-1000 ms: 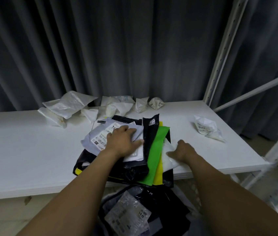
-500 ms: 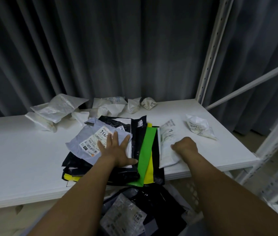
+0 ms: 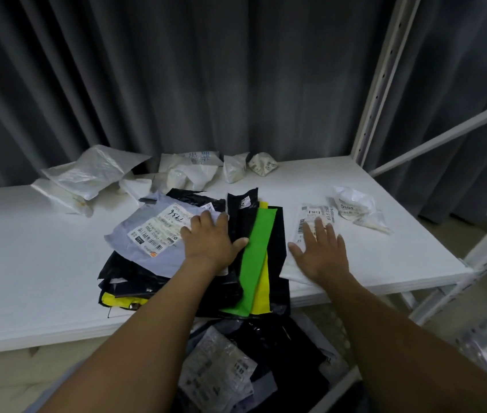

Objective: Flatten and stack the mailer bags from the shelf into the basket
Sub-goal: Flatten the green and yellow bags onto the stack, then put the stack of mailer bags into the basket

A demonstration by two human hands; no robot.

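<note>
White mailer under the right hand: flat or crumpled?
Flat. The white mailer lies spread on the shelf, label up; the right hand presses it with straight fingers.

A grey pleated curtain point(image 3: 176, 84) hangs across the whole back, well beyond the left hand point(image 3: 209, 242) and the right hand point(image 3: 319, 251). The light is dim. Under both hands runs a white shelf point(image 3: 27, 263). Beyond and to the right of the right hand stands a white perforated post point(image 3: 385, 70), with a slanted brace point(image 3: 445, 135) farther right. Below and left of the left hand, pale floor point(image 3: 12, 383) shows.
</note>
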